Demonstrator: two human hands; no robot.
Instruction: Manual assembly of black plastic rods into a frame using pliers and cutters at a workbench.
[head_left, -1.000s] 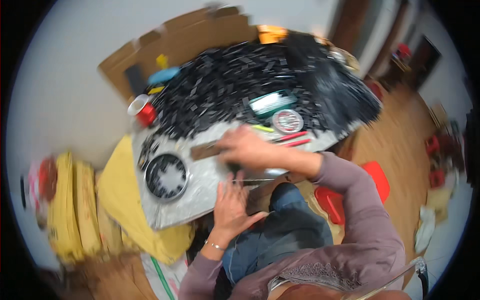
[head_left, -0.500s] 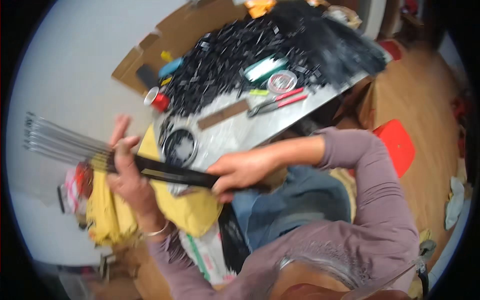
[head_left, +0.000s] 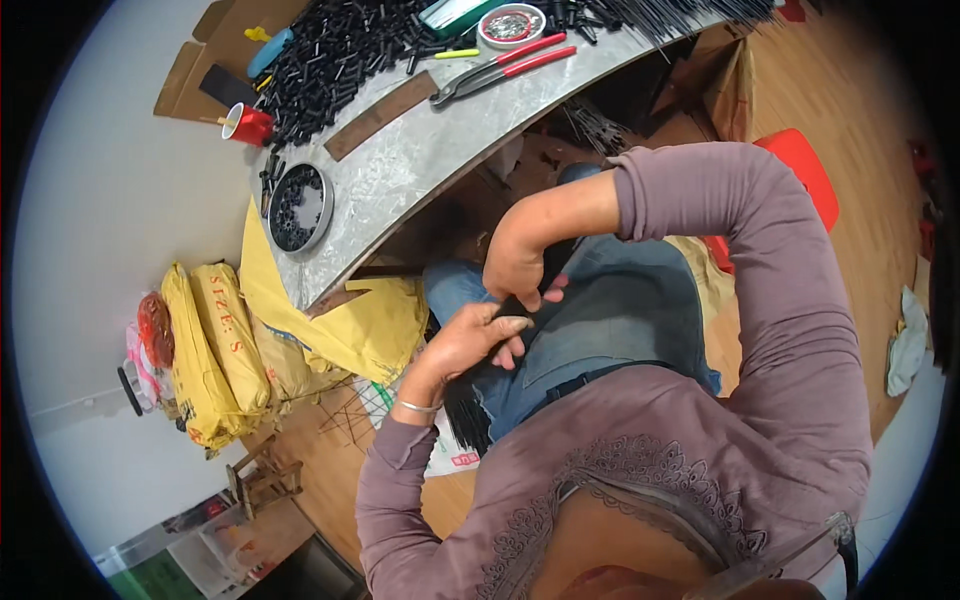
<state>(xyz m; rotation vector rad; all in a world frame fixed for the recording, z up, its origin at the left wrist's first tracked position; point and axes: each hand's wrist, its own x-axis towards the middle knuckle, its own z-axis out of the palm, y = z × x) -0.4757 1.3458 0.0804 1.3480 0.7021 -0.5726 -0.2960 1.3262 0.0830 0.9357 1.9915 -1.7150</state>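
A bundle of thin black rods (head_left: 557,262) slants across my lap, mostly covered by my fingers. My right hand (head_left: 518,250) is closed around it from above, wrist bent down. Just nearer me, my left hand (head_left: 462,342) grips the same bundle, its thumb lying along it and its fingers curled underneath. The rods' ends are hidden. More thin black rods (head_left: 466,420) show below my left wrist beside my leg; whether they belong to the held bundle I cannot tell.
On the grey table (head_left: 400,150) lie red-handled pliers (head_left: 505,70), a brown flat strip (head_left: 380,115), a round tin of small black rings (head_left: 300,207) and a heap of black tubes (head_left: 345,60). A red cup (head_left: 247,124) stands at the edge. Yellow sacks (head_left: 215,350) lean left; a red stool (head_left: 805,175) is right.
Both hands have come down from beside the table to my lap, bringing the bundle with them. Its fanned-out rod ends, raised at the left before, no longer show. The view has shifted lower.
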